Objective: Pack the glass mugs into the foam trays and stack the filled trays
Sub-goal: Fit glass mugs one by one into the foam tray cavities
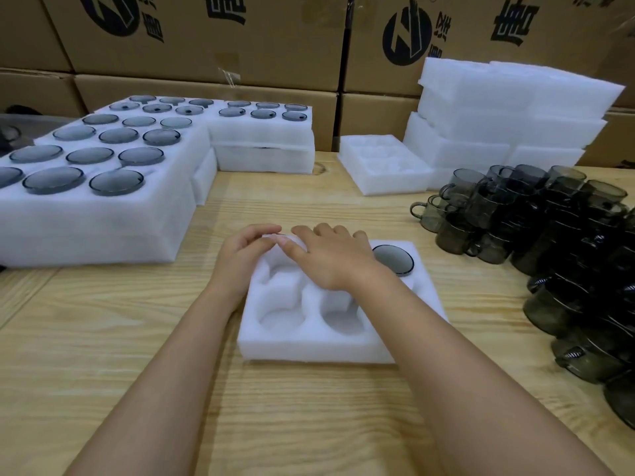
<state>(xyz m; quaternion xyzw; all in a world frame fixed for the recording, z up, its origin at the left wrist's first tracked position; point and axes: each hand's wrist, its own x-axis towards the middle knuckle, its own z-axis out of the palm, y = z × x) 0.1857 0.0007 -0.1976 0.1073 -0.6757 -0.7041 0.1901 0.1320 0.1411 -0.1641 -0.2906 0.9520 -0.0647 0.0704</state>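
A white foam tray (309,348) lies on the wooden table in front of me. One dark glass mug (393,258) sits bottom-up in its far right pocket; the near pockets are empty. My left hand (242,255) rests on the tray's far left corner with fingers curled on the foam. My right hand (335,257) lies flat over the far middle of the tray, fingers spread, touching the foam beside my left fingertips. Neither hand holds a mug. A heap of loose smoky glass mugs (549,228) stands at the right.
Stacks of filled foam trays (103,228) occupy the left and back (264,132). An empty tray (385,166) lies at the back centre beside a tall pile of empty foam trays (508,108). Cardboard boxes (206,39) wall the rear.
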